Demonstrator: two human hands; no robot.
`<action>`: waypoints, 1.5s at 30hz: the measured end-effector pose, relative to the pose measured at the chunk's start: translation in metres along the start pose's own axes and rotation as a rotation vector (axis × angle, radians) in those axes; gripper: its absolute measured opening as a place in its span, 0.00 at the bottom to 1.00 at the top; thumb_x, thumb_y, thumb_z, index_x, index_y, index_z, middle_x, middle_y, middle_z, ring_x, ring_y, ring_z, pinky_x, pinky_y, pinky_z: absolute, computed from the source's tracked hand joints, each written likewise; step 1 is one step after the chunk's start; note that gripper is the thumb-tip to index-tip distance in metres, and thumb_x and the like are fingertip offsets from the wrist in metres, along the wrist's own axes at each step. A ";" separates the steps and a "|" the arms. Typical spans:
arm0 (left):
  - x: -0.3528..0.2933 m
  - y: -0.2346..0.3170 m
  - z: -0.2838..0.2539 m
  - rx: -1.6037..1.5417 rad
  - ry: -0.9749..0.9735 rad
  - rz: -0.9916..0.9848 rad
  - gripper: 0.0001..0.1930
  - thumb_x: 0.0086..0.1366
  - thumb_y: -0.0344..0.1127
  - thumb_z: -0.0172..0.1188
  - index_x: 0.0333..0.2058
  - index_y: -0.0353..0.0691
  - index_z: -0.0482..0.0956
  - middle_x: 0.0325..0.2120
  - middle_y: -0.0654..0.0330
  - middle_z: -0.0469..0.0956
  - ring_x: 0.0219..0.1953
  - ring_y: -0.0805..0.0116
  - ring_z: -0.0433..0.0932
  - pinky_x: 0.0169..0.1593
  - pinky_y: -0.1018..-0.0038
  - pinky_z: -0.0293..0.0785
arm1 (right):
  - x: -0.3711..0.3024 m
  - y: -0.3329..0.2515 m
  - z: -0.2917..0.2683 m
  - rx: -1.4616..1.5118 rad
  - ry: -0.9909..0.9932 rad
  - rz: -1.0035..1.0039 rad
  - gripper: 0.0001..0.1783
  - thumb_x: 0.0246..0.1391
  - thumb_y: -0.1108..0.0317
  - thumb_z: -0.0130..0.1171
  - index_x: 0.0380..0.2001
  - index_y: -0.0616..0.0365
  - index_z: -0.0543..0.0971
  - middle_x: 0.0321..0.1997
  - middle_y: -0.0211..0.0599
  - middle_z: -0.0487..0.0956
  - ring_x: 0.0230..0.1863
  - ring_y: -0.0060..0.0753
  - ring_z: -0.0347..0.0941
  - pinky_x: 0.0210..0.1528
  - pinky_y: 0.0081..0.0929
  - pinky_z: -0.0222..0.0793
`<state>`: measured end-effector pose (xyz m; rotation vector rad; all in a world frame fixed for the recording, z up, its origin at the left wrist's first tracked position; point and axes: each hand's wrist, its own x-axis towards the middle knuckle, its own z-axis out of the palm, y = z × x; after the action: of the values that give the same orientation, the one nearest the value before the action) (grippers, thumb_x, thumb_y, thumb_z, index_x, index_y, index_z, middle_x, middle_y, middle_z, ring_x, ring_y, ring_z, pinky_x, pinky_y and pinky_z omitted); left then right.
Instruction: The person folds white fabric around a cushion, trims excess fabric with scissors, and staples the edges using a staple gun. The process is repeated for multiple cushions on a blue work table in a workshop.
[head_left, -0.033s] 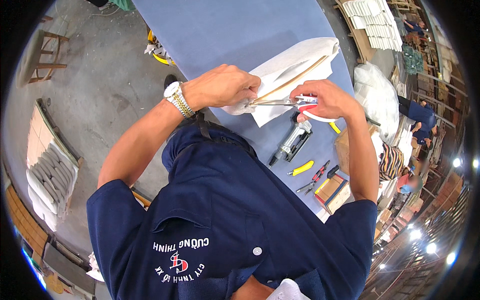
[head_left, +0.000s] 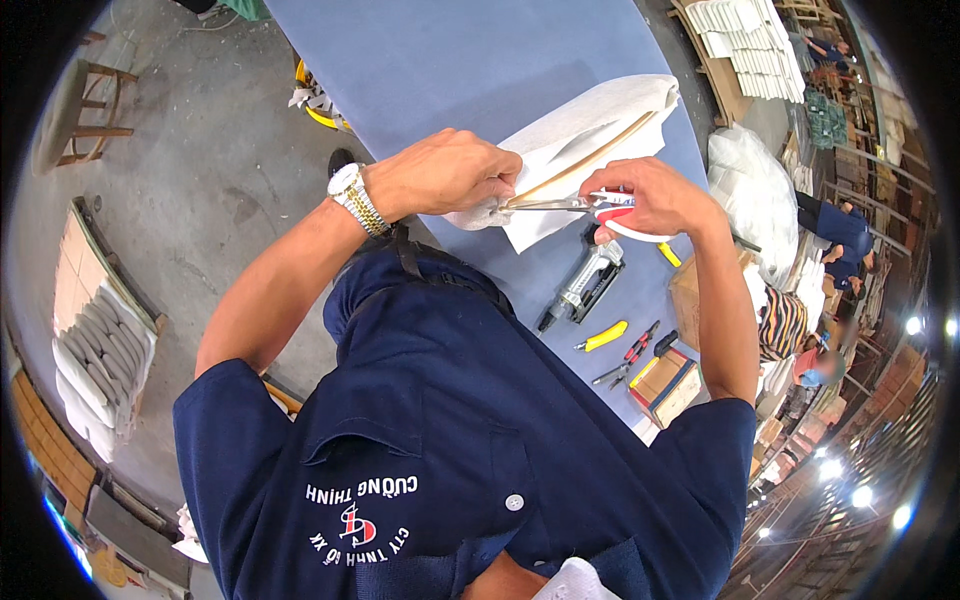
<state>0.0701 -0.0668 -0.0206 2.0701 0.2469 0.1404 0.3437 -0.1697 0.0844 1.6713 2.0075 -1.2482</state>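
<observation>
My left hand (head_left: 445, 172), with a watch on its wrist, pinches the near left end of white cloth (head_left: 575, 113). This cloth wraps a padded piece with a pale wooden edge (head_left: 590, 160), and a flap of it hangs toward me. In my right hand (head_left: 660, 195) is a pair of scissors (head_left: 632, 232) with red and white handles. Their blades point left and reach the cloth beside my left fingertips. The blade tips are too small to make out exactly. The padded piece rests on a blue-grey table (head_left: 440, 70).
A grey staple gun (head_left: 590, 280) lies right of the cloth. Nearer me are a yellow-handled tool (head_left: 605, 336), red-and-black pliers (head_left: 642, 343) and a small wooden box (head_left: 668, 388). Clear plastic wrapping (head_left: 755, 205) bulges beyond the table's right edge. Several people stand farther right.
</observation>
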 end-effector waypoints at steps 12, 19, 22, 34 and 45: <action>0.005 -0.005 -0.003 0.025 -0.006 0.000 0.08 0.70 0.37 0.60 0.38 0.39 0.81 0.29 0.51 0.84 0.32 0.48 0.83 0.38 0.57 0.76 | 0.020 0.000 -0.016 0.056 -0.106 -0.022 0.32 0.40 0.46 0.81 0.46 0.53 0.85 0.42 0.36 0.86 0.47 0.44 0.82 0.50 0.37 0.76; 0.002 -0.011 -0.004 -0.010 0.049 0.016 0.07 0.69 0.36 0.61 0.38 0.39 0.82 0.29 0.51 0.84 0.31 0.49 0.83 0.36 0.58 0.76 | 0.024 -0.001 -0.020 -0.018 -0.081 -0.044 0.33 0.40 0.46 0.81 0.47 0.53 0.84 0.47 0.36 0.85 0.49 0.45 0.81 0.51 0.39 0.76; 0.001 -0.012 -0.005 -0.032 0.062 0.030 0.07 0.69 0.37 0.62 0.38 0.39 0.82 0.29 0.52 0.84 0.30 0.49 0.83 0.36 0.58 0.75 | 0.021 -0.006 -0.023 -0.085 -0.056 -0.021 0.33 0.39 0.46 0.81 0.47 0.52 0.84 0.46 0.35 0.85 0.49 0.46 0.81 0.51 0.41 0.75; 0.004 -0.017 -0.005 -0.015 0.050 0.062 0.07 0.69 0.38 0.62 0.37 0.42 0.83 0.27 0.55 0.85 0.29 0.52 0.83 0.33 0.60 0.74 | 0.028 -0.004 -0.018 -0.192 0.017 -0.083 0.30 0.39 0.51 0.80 0.45 0.51 0.84 0.37 0.34 0.81 0.44 0.47 0.78 0.46 0.41 0.72; -0.001 -0.017 0.001 -0.043 0.075 0.051 0.06 0.67 0.37 0.64 0.36 0.43 0.83 0.28 0.56 0.85 0.29 0.53 0.83 0.34 0.61 0.74 | 0.038 -0.008 -0.013 -0.267 -0.035 -0.094 0.28 0.45 0.55 0.76 0.51 0.43 0.83 0.40 0.34 0.80 0.48 0.47 0.79 0.49 0.45 0.74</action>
<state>0.0674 -0.0592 -0.0360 2.0313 0.2351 0.2525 0.3289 -0.1341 0.0708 1.4356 2.1441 -0.9779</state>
